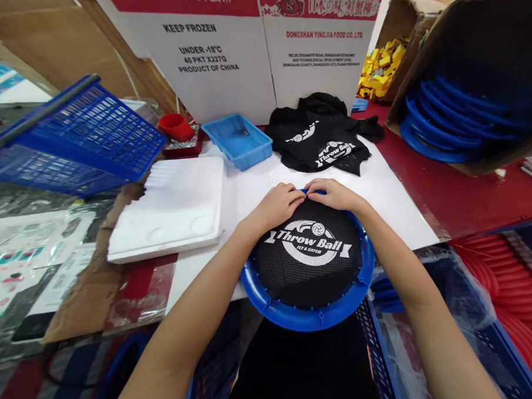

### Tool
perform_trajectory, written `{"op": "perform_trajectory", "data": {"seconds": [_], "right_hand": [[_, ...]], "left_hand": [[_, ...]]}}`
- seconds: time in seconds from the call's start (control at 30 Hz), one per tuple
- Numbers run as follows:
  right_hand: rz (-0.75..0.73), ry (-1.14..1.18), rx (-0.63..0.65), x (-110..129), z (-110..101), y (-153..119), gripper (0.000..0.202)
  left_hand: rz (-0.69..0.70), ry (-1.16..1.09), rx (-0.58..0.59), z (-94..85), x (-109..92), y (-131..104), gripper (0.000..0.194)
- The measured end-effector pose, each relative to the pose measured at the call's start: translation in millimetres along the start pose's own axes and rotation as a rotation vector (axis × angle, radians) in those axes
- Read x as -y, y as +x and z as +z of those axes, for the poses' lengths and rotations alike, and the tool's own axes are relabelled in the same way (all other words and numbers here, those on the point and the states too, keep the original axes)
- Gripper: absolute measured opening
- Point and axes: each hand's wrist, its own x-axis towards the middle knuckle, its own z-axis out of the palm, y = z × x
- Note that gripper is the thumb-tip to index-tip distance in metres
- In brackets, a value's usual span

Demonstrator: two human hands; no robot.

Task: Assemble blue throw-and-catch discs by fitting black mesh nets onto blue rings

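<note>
A round blue plastic ring [318, 321] rests partly over the table's near edge, above my lap. Black mesh fabric [291, 281] printed "Throw Ball" in white spans its inside. At the ring's far rim, my left hand [284, 201] has its fingers closed on the edge where mesh meets plastic. Right beside it, my right hand [330, 194] pinches the same stretch of rim, the fingertips of both hands almost touching. Beyond the hands lies a loose pile of black printed mesh pieces [307, 145].
A light-blue tray [241, 147] and a white foam block [173, 203] lie left of the mesh pile. A blue basket [73, 137] tilts at far left. Blue rings [443, 121] fill a carton at right. Red rings [512, 283] sit lower right. White printed cartons [226, 95] stand behind.
</note>
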Motion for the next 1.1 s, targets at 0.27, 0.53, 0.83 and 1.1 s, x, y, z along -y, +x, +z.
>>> {"op": "perform_trajectory", "data": {"seconds": [0.27, 0.53, 0.83, 1.1], "right_hand": [[0.001, 0.015, -0.024, 4.9, -5.5, -8.1, 0.019], [0.022, 0.015, 0.072, 6.7, -11.7, -9.9, 0.019], [-0.032, -0.133, 0.059, 11.0, -8.2, -10.4, 0.023], [0.022, -0.109, 0.231, 8.4, -32.9, -17.7, 0.026]], "left_hand": [[-0.013, 0.037, -0.005, -0.8, -3.4, -1.1, 0.039], [-0.041, 0.034, -0.001, -4.7, -9.4, -2.2, 0.038], [0.052, -0.108, -0.106, -16.4, -16.1, -6.9, 0.034], [0.156, -0.308, 0.182, -24.1, -41.8, -21.8, 0.058]]}}
